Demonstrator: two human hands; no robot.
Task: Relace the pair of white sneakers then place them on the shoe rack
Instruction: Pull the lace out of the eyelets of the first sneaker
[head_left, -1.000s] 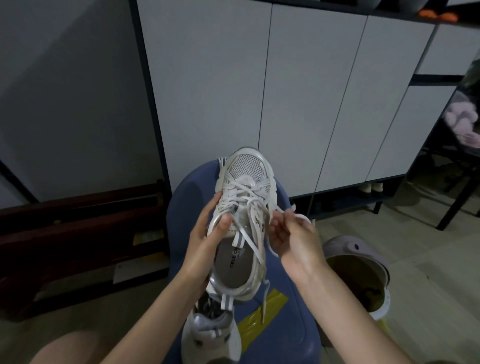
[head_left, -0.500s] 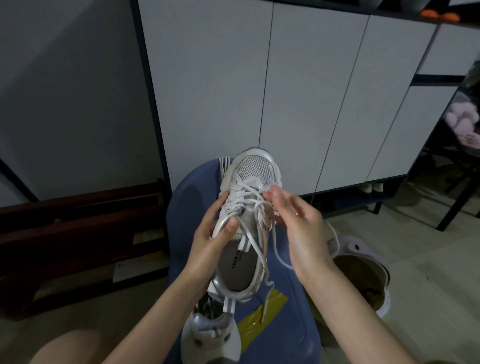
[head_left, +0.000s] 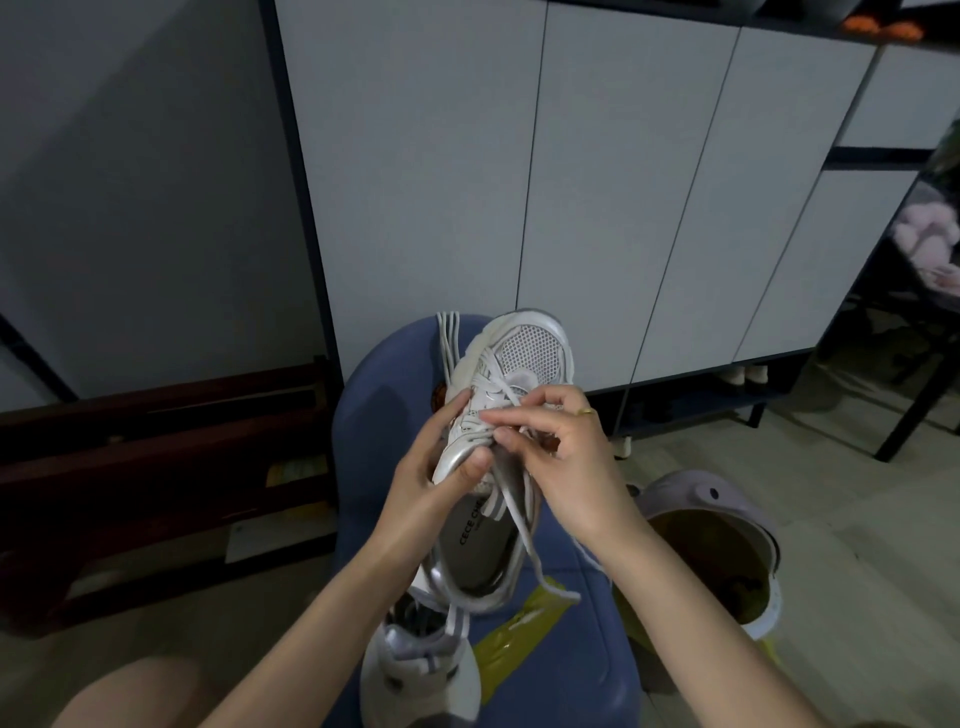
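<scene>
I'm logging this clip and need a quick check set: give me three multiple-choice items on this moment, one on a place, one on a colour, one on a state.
1. Where does the second sneaker lie?
A. on the blue seat, nearer the camera than the held sneaker
B. inside the bin
C. under the cabinet

2. What colour is the flat packet on the seat?
A. red
B. yellow
C. black

3. What is the right hand doing?
A. hanging idle beside the seat
B. resting flat on the floor
C. pinching a lace at the held sneaker's eyelets

Answers:
1 A: it sits on the blue seat at the bottom of the view, below the held sneaker.
2 B: it shows yellow against the blue.
3 C: its fingertips close on a lace while the left hand grips the shoe's side.
</scene>
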